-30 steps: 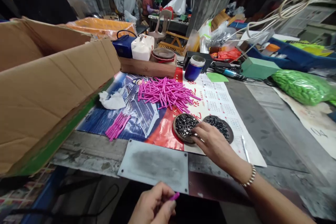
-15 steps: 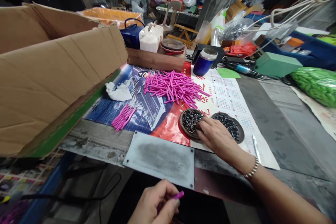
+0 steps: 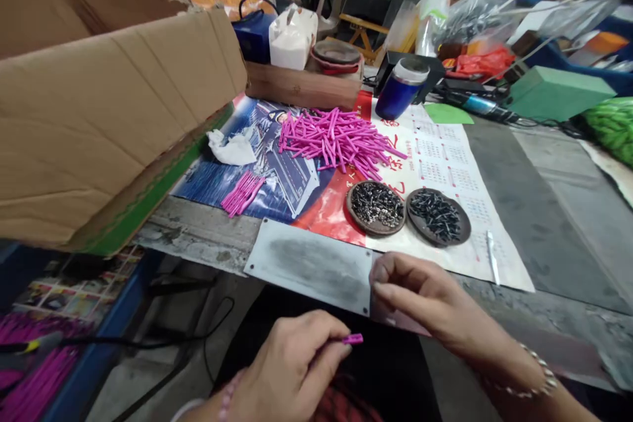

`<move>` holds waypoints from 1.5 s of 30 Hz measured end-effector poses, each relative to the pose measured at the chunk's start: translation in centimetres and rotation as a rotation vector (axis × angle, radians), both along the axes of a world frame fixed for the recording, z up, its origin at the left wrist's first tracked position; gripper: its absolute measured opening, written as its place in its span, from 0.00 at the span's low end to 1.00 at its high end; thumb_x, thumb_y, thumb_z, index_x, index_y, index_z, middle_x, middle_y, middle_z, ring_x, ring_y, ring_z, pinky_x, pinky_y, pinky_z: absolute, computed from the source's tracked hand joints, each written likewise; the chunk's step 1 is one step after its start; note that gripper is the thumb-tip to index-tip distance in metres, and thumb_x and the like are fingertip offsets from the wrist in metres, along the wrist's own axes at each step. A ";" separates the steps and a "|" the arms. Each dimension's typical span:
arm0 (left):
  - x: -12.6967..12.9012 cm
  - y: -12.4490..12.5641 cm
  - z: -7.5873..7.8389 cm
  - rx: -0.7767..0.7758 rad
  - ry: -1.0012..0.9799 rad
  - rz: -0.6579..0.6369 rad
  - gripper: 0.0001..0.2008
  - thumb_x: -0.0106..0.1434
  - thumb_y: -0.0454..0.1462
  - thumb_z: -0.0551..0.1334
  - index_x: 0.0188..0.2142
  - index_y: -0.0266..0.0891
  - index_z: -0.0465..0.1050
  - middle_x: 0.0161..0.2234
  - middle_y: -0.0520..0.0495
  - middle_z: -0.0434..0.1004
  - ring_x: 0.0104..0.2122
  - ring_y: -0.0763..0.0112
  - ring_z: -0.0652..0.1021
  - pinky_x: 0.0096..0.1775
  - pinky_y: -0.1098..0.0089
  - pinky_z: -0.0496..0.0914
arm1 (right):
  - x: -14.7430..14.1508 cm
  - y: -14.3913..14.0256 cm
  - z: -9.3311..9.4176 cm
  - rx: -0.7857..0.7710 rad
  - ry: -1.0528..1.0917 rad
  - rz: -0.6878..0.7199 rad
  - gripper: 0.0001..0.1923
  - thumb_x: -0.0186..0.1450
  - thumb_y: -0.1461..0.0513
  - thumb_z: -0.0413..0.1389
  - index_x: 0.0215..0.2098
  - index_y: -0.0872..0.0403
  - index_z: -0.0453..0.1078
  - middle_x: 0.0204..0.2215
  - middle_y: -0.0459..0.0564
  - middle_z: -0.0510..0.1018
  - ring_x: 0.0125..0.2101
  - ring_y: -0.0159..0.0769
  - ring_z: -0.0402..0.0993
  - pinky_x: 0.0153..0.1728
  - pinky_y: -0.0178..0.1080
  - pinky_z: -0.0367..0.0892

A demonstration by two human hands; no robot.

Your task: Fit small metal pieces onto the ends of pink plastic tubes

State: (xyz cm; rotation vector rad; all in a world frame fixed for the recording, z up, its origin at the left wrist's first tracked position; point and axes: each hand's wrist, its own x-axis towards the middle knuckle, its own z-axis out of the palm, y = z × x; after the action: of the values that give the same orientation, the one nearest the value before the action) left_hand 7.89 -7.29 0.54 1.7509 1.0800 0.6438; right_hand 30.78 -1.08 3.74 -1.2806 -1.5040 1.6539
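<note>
My left hand (image 3: 291,369) is low in front of me, pinching a short pink stick (image 3: 353,339) whose end pokes out toward the right. My right hand (image 3: 420,300) hovers just right of it over the table's near edge, thumb and fingertips pressed together; whatever small piece they hold is too small to see. Behind it sit two round dark dishes: the left dish (image 3: 376,207) holds shiny small metal parts, the right dish (image 3: 440,215) darker ones. A big heap of pink sticks (image 3: 336,140) lies farther back, and a small bundle of pink sticks (image 3: 242,192) lies to the left.
A large open cardboard box (image 3: 99,99) fills the left. A grey metal plate (image 3: 311,265) lies at the table edge on a printed poster. A crumpled tissue (image 3: 232,148), blue jar (image 3: 401,88), wooden block, green box (image 3: 554,91) and cluttered bags stand behind.
My right hand left the dish of shiny parts and drew back toward my left hand at the table's near edge. The view tilted downward.
</note>
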 end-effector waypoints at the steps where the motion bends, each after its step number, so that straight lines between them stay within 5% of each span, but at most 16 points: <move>1: 0.0 -0.1 0.2 0.027 0.023 -0.027 0.08 0.72 0.33 0.57 0.41 0.41 0.75 0.33 0.50 0.80 0.33 0.69 0.80 0.36 0.72 0.68 | -0.4 -0.8 -0.1 -0.039 0.024 0.033 0.16 0.68 0.50 0.60 0.32 0.53 0.68 0.26 0.44 0.71 0.26 0.30 0.65 0.28 0.32 0.64; 13: 0.0 -0.5 1.6 0.299 0.201 -0.132 0.09 0.73 0.31 0.55 0.40 0.38 0.73 0.31 0.49 0.78 0.29 0.66 0.79 0.33 0.68 0.71 | -0.9 -3.9 -1.0 -0.016 -0.070 0.226 0.12 0.71 0.56 0.56 0.31 0.53 0.68 0.27 0.43 0.72 0.27 0.30 0.64 0.29 0.32 0.62; 22: 0.2 -0.5 1.5 0.396 0.222 -0.110 0.13 0.75 0.33 0.51 0.40 0.38 0.74 0.28 0.48 0.78 0.27 0.65 0.80 0.31 0.68 0.72 | -1.1 -5.5 -1.0 0.320 -0.243 0.293 0.07 0.74 0.62 0.52 0.37 0.51 0.69 0.33 0.47 0.76 0.32 0.34 0.71 0.35 0.35 0.66; 29: 0.0 -0.3 1.5 0.427 0.180 -0.067 0.10 0.75 0.33 0.53 0.42 0.37 0.74 0.29 0.48 0.79 0.28 0.66 0.80 0.33 0.68 0.73 | -0.6 -5.8 -1.5 0.218 -0.140 0.134 0.05 0.70 0.61 0.59 0.44 0.50 0.71 0.38 0.47 0.78 0.35 0.33 0.74 0.38 0.33 0.71; 37: 0.1 -0.8 1.2 0.500 0.232 -0.097 0.08 0.73 0.30 0.55 0.44 0.35 0.73 0.31 0.47 0.80 0.30 0.63 0.80 0.34 0.64 0.74 | -1.0 -6.6 -2.1 0.149 -0.179 0.073 0.15 0.73 0.55 0.53 0.29 0.52 0.66 0.26 0.44 0.73 0.27 0.31 0.67 0.30 0.33 0.65; 45: 0.5 -0.8 1.1 0.518 0.237 -0.093 0.09 0.74 0.30 0.54 0.43 0.34 0.74 0.29 0.47 0.79 0.28 0.64 0.80 0.32 0.64 0.76 | -1.8 -6.5 -2.2 0.149 -0.160 0.053 0.15 0.70 0.59 0.53 0.26 0.52 0.62 0.22 0.42 0.70 0.24 0.29 0.62 0.27 0.32 0.59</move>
State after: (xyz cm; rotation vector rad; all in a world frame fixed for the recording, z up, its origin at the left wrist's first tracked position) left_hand 8.35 -8.12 1.64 2.3577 1.0399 0.7136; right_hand 29.03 -7.55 1.56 -1.3282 -1.7350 1.4691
